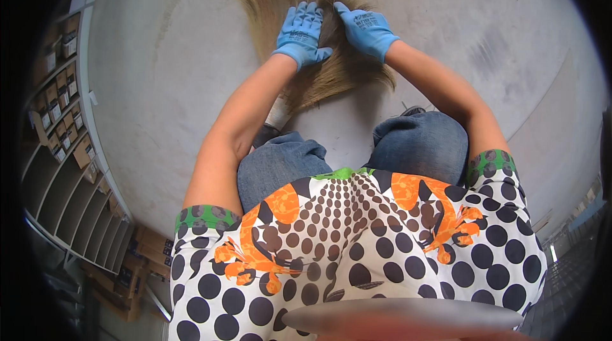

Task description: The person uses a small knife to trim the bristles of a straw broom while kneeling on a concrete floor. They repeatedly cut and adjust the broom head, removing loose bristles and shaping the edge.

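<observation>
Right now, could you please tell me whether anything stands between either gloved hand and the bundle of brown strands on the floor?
Nothing visible does: the left hand appears to lie palm down on the bundle of brown strands, and the right hand is directly at its right side.

"What lies there?"
"A bundle of long hair-like strands (336, 40), flat on the grey floor (185, 86), well in from the floor's left edge."
"How does it look?"
"Golden-brown, darker through the middle, loosely spread, its near ends fanned out."
</observation>
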`<state>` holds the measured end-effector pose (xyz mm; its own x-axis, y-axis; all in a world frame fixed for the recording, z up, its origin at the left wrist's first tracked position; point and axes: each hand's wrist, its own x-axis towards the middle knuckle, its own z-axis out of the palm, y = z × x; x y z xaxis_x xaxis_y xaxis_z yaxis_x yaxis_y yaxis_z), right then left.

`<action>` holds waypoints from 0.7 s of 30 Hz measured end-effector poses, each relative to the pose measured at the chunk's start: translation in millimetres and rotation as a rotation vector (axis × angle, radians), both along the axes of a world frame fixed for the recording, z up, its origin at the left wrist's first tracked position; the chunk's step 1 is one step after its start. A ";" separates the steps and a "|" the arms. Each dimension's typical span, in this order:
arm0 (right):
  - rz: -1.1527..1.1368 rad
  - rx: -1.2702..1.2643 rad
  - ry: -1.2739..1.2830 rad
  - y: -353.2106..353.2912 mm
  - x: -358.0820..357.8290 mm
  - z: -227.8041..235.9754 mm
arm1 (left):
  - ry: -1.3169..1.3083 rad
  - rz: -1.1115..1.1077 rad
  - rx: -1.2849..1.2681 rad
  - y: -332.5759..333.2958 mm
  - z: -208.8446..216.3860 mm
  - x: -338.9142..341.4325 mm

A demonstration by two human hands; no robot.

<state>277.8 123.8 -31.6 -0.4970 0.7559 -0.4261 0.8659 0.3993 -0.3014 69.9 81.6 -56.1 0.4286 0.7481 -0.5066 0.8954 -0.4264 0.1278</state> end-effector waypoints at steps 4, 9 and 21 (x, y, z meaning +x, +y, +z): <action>0.020 -0.082 -0.070 -2.3 -6.8 1.2 | -0.021 0.010 0.014 -2.5 -2.8 -5.2; 0.026 -0.138 -0.123 -20.7 11.4 4.4 | -0.055 0.024 0.016 -5.3 -10.4 -6.4; -0.005 -0.159 -0.161 -22.9 24.9 12.9 | -0.026 0.021 0.033 4.7 -18.4 -12.1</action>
<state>302.6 100.9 -18.8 -0.4091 0.6752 -0.6138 0.9098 0.3531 -0.2181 57.8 86.3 -74.5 0.4250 0.7734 -0.4704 0.9010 -0.4116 0.1374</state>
